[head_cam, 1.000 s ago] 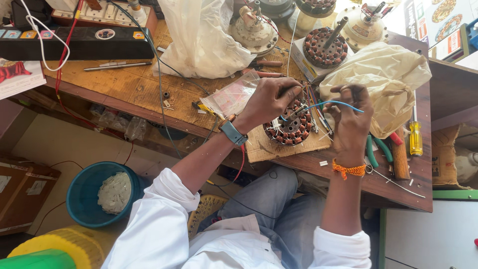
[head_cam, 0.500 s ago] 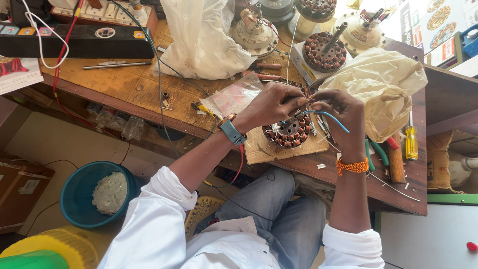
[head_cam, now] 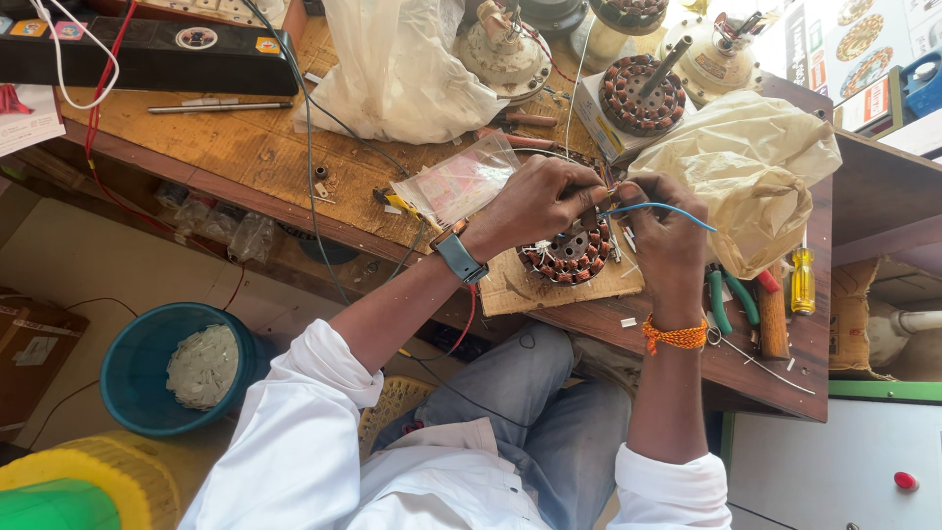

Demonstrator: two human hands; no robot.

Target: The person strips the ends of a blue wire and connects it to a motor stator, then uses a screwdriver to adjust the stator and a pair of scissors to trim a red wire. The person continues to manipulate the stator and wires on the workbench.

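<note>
Stator core point(head_cam: 567, 257), ringed with copper windings, lies on a scrap of cardboard point(head_cam: 608, 283) at the near edge of my wooden workbench point(head_cam: 235, 157). Just above it my left hand point(head_cam: 535, 204) and right hand point(head_cam: 667, 234) meet, each pinching shut on a blue wire point(head_cam: 667, 209) (2 more wound stators sit further back).

The workbench point(head_cam: 245, 157) is worn, rough wood. The motor stator point(head_cam: 569, 257) shows glossy copper windings round dull metal, resting on matt cardboard point(head_cam: 608, 283). Nearby, crinkled plastic bags point(head_cam: 402, 69) look thin and shiny.
</note>
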